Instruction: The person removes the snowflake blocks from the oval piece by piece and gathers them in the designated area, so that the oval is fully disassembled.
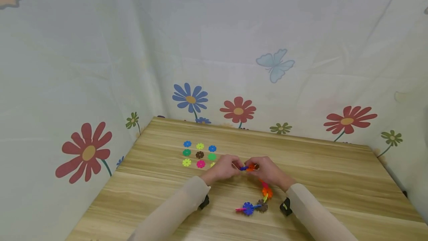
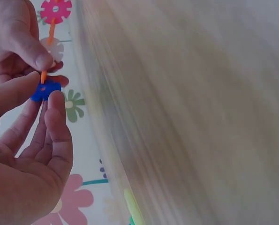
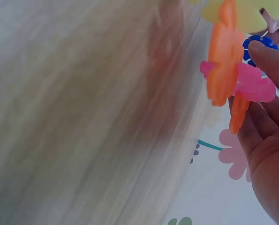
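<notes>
Flowered sheeting backs a wood-grain table under linked, notched discs.

No readable text, brands or numbers in any view. Brightly coloured notched round plastic discs show no legible marking. White floral-print fabric backdrop, pale wood-grain tabletop: no lettering either.

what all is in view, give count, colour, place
loose discs: 9 (2 blue, 3 yellow, 2 green, 1 brown, 1 pink), three rows on table
blue disc: 1, blue, in left hand
chain: 1, multicoloured, curving down from right hand
table: 1, brown, centre
backdrop: 1, whitish with flowers and butterfly, around table
wrist gear: 2, black, beside sleeves
sleeves: 2, beige, bottom of head view
left hand: 1, bare, over table
right hand: 1, bare, over table
</notes>
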Demonstrator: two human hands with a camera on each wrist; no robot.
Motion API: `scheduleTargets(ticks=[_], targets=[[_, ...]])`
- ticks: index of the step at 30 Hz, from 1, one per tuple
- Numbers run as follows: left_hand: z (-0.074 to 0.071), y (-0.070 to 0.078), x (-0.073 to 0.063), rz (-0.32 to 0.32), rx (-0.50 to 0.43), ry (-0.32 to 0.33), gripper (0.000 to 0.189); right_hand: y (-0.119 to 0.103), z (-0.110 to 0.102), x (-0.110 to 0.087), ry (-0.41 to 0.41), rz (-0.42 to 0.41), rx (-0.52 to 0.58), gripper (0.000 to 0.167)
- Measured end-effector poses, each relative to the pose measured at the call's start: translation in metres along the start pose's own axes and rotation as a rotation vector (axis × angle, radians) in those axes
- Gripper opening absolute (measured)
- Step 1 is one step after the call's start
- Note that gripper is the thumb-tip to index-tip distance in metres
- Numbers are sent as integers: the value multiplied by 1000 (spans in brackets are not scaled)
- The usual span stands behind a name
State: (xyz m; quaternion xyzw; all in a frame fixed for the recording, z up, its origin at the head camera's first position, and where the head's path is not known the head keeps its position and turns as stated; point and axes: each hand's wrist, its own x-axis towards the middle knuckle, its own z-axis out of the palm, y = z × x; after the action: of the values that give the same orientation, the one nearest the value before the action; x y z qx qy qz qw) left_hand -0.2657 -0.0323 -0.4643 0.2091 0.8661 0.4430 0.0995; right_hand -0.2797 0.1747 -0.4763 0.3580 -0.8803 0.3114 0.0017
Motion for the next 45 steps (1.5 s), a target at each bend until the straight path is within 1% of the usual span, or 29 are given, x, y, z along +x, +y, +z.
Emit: scheduleTargets(ticks=[5, 10, 13, 19, 22, 29, 33, 36, 38, 45], targets=[[6, -1, 5, 31, 8, 24, 10, -1, -1, 0, 7, -4, 20, 16], [8, -1, 8, 47, 59, 59, 11, -2, -1, 0, 13, 6, 43, 16], [9, -1, 9, 44, 81, 74, 11, -3, -2, 0, 3, 31, 46, 18], [11, -3, 10, 24, 78, 97, 13, -3, -1, -1, -10, 96, 55, 21], [12, -4, 10, 25, 84, 106, 13, -3, -1, -1, -11, 112, 54, 22], [10, -4, 9, 28, 87, 104, 13, -2, 0, -2, -6, 102, 56, 23], [8, -3, 8, 0, 67, 93, 12, 0, 0, -3, 9, 89, 44, 22], [7, -2, 7, -32, 55, 82, 11, 2, 0, -5, 31, 97, 16, 19], [7, -2, 7, -36, 57, 76, 12, 2, -1, -6, 47, 109, -1, 16], [9, -3, 8, 10, 99, 50, 14, 2, -1, -6, 67, 91, -27, 12]])
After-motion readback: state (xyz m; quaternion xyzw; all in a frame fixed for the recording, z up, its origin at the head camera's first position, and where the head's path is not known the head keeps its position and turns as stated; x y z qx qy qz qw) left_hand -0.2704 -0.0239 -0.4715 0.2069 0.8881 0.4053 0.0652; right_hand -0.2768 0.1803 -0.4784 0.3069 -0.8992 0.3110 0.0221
